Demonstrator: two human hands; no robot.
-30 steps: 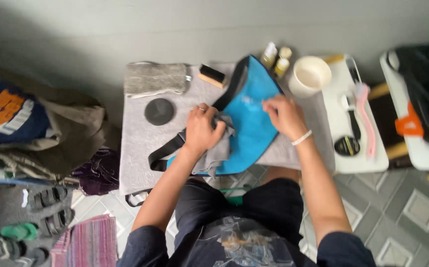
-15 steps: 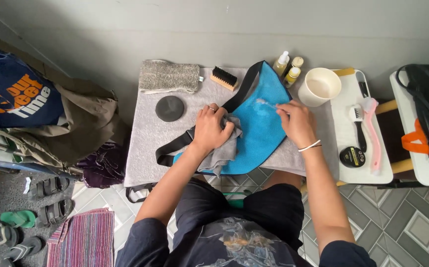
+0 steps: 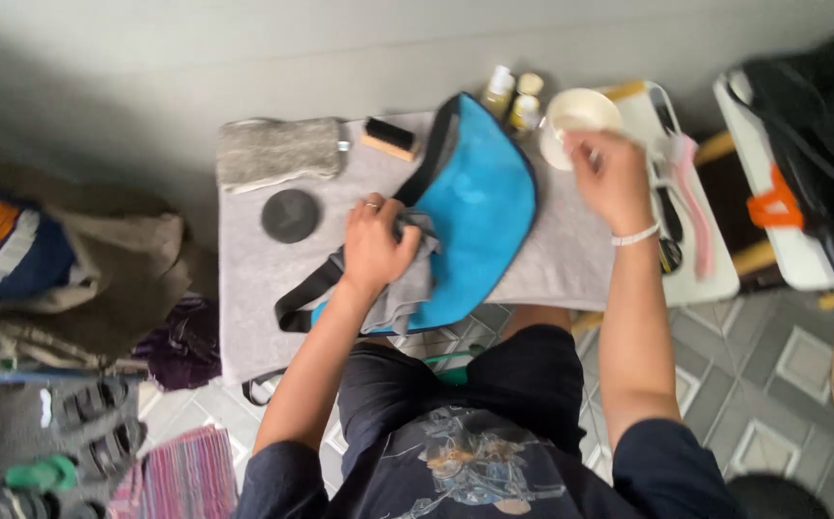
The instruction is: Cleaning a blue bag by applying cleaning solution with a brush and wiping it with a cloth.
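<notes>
The left hand (image 3: 376, 245) is closed around a bunched grey cloth (image 3: 399, 288) and presses it down on the near, lower-left end of a blue bag (image 3: 479, 207), which lies slantwise across the middle of a grey mat (image 3: 253, 279) covering the small table. The cloth spills out below and to the right of the fist, lying on the blue fabric, so the bag sits directly under and beyond this grip, stretching up and away to the right. The bag's black strap (image 3: 303, 293) loops out from beneath the hand toward the table's near-left edge. The right hand (image 3: 612, 178) is off the bag altogether, raised over the rim of a white bowl (image 3: 575, 120) at the table's far-right corner, fingers curled together; whether they pinch something small cannot be told through the blur. Just left of the bowl stand two small bottles (image 3: 513, 96). Along the far edge lie a wooden-backed brush (image 3: 388, 137) and a folded grey towel (image 3: 277, 152), with a dark round disc (image 3: 290, 215) nearer, left of the gripping hand.
</notes>
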